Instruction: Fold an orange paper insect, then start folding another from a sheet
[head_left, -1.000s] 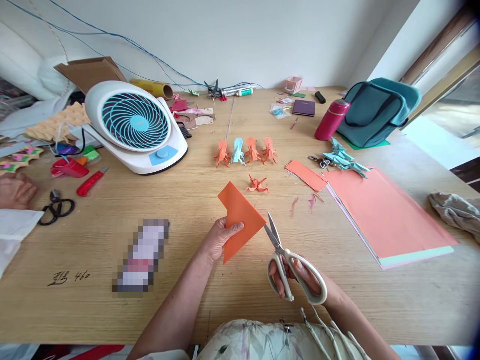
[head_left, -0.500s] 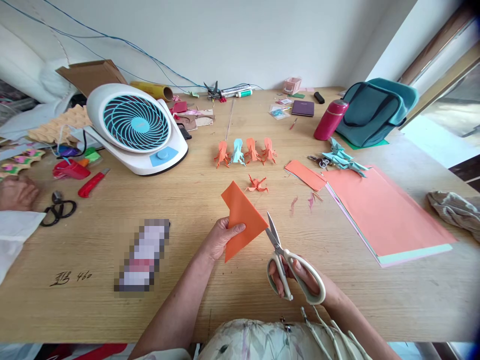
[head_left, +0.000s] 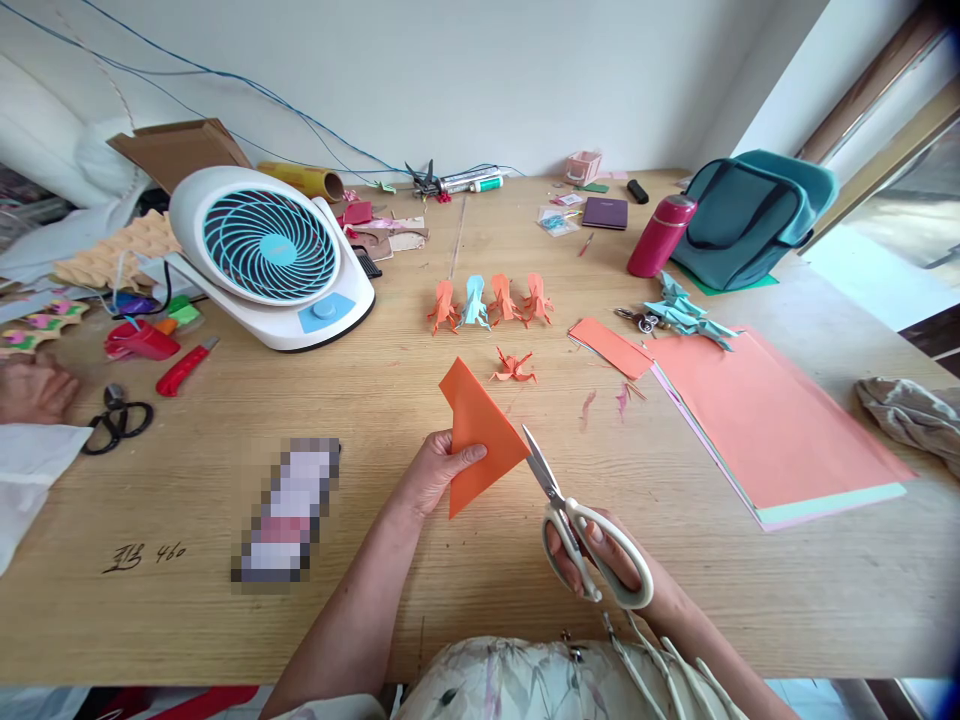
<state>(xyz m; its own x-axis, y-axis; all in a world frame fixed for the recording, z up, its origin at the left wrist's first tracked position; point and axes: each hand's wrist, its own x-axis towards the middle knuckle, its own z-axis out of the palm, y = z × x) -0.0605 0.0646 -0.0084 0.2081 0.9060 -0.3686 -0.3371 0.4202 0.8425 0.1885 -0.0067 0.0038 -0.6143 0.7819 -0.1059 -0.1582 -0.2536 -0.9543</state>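
A folded sheet of orange paper (head_left: 487, 430) is pinched in my left hand (head_left: 437, 472), thumb on top and fingers behind. My right hand (head_left: 589, 555) grips white-handled scissors (head_left: 564, 508) through the loops. Their blades stand slightly apart at the paper's right corner; whether they touch it I cannot tell. Just beyond the paper sits an orange folded paper figure (head_left: 514, 366). Behind it stand several more paper figures in a row, orange ones (head_left: 504, 298) and a light blue one (head_left: 475, 302).
At the left are a fan (head_left: 274, 255), a red utility knife (head_left: 186, 368), black scissors (head_left: 118, 425) and another person's hand (head_left: 37, 388). A blurred-out flat object (head_left: 289, 510) lies nearer. Rightward are orange sheets (head_left: 772, 420), a red bottle (head_left: 662, 236) and a teal bag (head_left: 750, 225).
The orange paper has shifted slightly left in my left hand. My right hand has turned the scissors a little, and their blades look closer together than before.
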